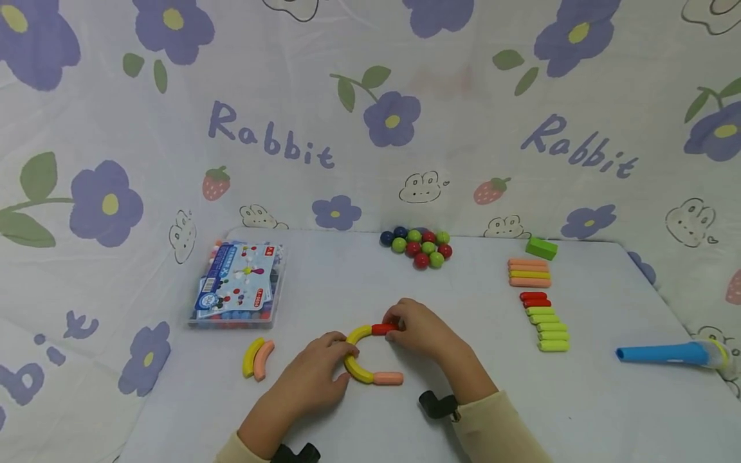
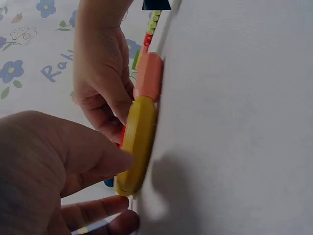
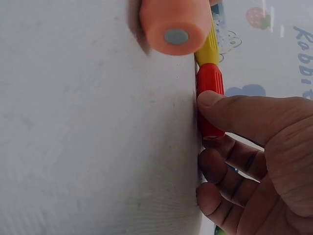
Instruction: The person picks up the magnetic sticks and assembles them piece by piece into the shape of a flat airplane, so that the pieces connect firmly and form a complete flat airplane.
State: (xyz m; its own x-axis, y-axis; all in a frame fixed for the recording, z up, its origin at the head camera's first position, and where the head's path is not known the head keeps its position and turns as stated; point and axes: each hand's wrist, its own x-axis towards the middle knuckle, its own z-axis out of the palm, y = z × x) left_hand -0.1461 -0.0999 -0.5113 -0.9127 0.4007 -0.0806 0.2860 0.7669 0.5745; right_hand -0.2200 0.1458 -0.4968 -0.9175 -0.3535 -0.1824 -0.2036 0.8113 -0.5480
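Two yellow curved magnetic rods (image 1: 360,374) form a C on the white table. A red magnetic rod (image 1: 382,329) extends from the C's upper end, and an orange rod (image 1: 388,379) from its lower end, with a grey metal disc at its tip in the right wrist view. My left hand (image 1: 315,370) holds the C's left side, thumb on the yellow piece (image 2: 139,142) and fingers behind it. Between thumb and fingers, my right hand (image 1: 425,331) pinches the red rod (image 3: 211,81); its other fingers curl beside the tabletop.
Left of the hands lie loose yellow (image 1: 252,357) and orange curved rods (image 1: 264,360), below a clear plastic box (image 1: 278,283) with a printed card. Coloured balls (image 1: 421,260) cluster at the back. Rightward are straight rods (image 1: 548,326), a green block (image 1: 541,248) and a blue tapered object (image 1: 666,353).
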